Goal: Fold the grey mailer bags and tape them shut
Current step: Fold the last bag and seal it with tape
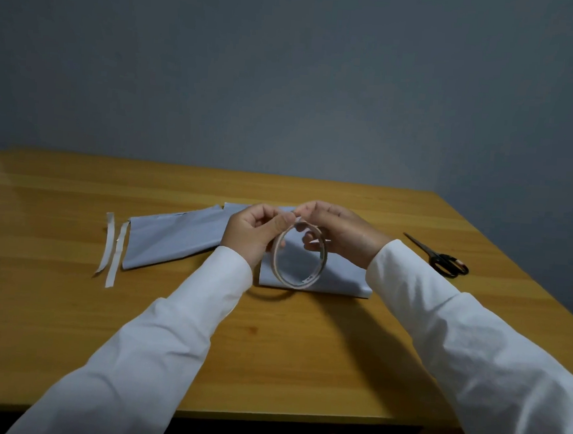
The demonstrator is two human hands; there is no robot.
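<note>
Left hand: the left hand (255,230) grips the near-left rim of the tape roll (298,255), fingers curled round it, thumb pressed on the outer face.
Right hand: the right hand (336,232) pinches at the top of the roll with thumb and forefinger, seemingly picking at the loose tape end — the end itself is too small to make out.
Tape roll: a thin, almost spent ring, pale and glossy, held upright above the counter (69,303). It looks very light and a little flexible; best steadied by the rim while the end is peeled.
Folded mailer bag: a grey mailer bag (342,278) lies flat directly beneath the hands, partly hidden by them, its near edge straight.
Second mailer bag: another grey bag (172,236) lies to the left, touching or overlapping the first behind the left hand, lightly creased.
Bag handling: thin, soft, slick plastic film, likely to spring open at a fold — press the flap flat before taping.
Strips: two narrow pale strips (111,248) lie just left of the second bag, slightly curled.
Scissors: black-handled scissors (440,256) rest well to the right, blades closed.
Counter surface: smooth yellow wood grain.
</note>
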